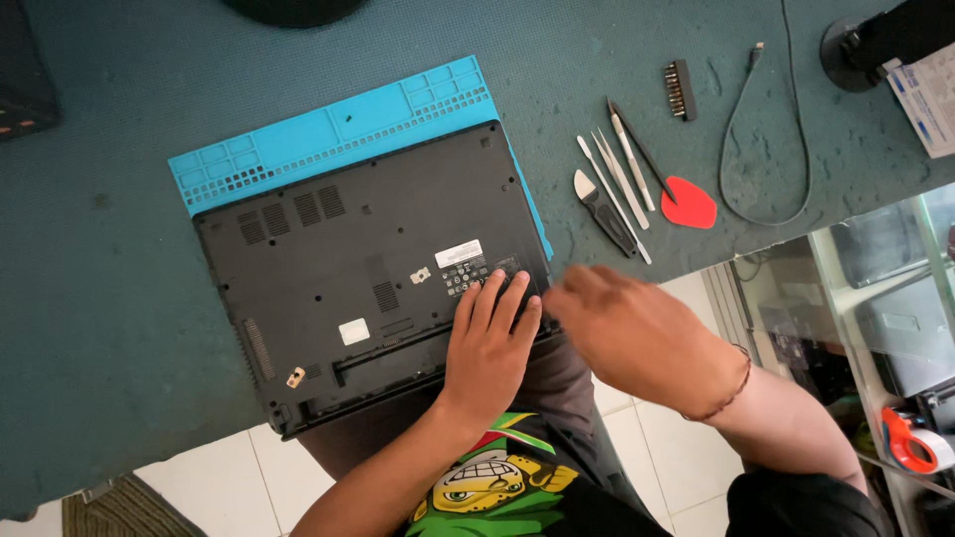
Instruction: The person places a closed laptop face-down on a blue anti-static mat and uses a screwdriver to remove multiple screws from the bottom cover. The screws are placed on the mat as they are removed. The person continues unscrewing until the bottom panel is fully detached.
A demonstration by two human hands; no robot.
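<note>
A black laptop [338, 259] lies bottom-up on a blue work mat [328, 129], on a teal table. My left hand [489, 343] rests flat on the laptop's near right corner, fingers spread over the label stickers. My right hand [637, 333] hovers just right of that corner, blurred, fingers curled toward the laptop's edge; whether it holds anything is unclear.
Right of the laptop lie tweezers and metal pry tools [622, 174], a black-handled scraper [602, 211], a red pick [688, 204], a strip of screwdriver bits [679, 89] and a thin cable [766, 139]. A tape roll [910, 443] sits on a shelf at lower right.
</note>
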